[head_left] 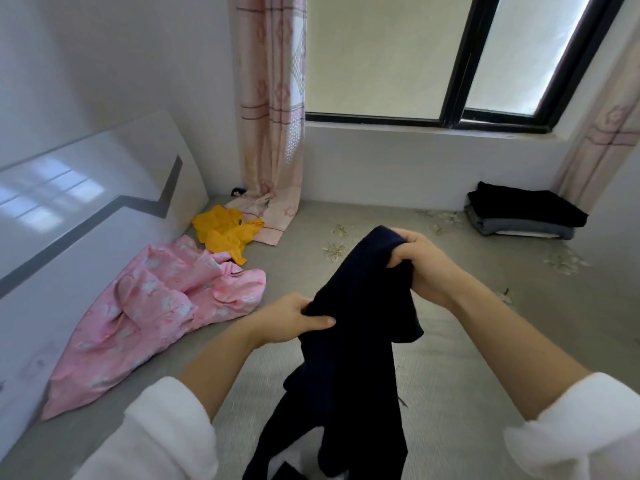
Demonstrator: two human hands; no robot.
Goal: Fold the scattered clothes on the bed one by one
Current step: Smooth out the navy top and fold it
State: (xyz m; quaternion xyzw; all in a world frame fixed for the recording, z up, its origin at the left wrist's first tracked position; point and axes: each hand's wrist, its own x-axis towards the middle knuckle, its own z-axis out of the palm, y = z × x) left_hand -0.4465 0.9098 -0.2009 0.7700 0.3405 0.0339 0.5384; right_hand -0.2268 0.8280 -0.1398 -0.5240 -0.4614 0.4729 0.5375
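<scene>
A grey bed [467, 358] fills the lower view, with a glossy white headboard [86, 209] along its left side. A crumpled pink garment [156, 306] lies against the headboard. A navy garment [356, 323], the piece being worked on, hangs in the air above the middle of the bed, bunched at the top and trailing down. A folded stack [519, 213] of dark and grey clothes sits in the far right corner, well apart. A small yellow garment [221, 233] lies crumpled beyond the pink one, touching a curtain [273, 216] hem. The left hand [291, 318] pinches a fold of the navy cloth, thumb on top. The right hand [419, 265], higher and farther out, has its grip clamped round a bunched edge.

Both grips hold gathered cloth rather than a clear corner or seam, so the garment could open twisted and fold crooked. The left pinch looks light, and the cloth might slip from it onto the bed.

The navy garment's lower end is cut off by the frame. White patches near it may be trim or something underneath. Its type is unclear. A small dark item at the curtain's foot is too small to identify.
</scene>
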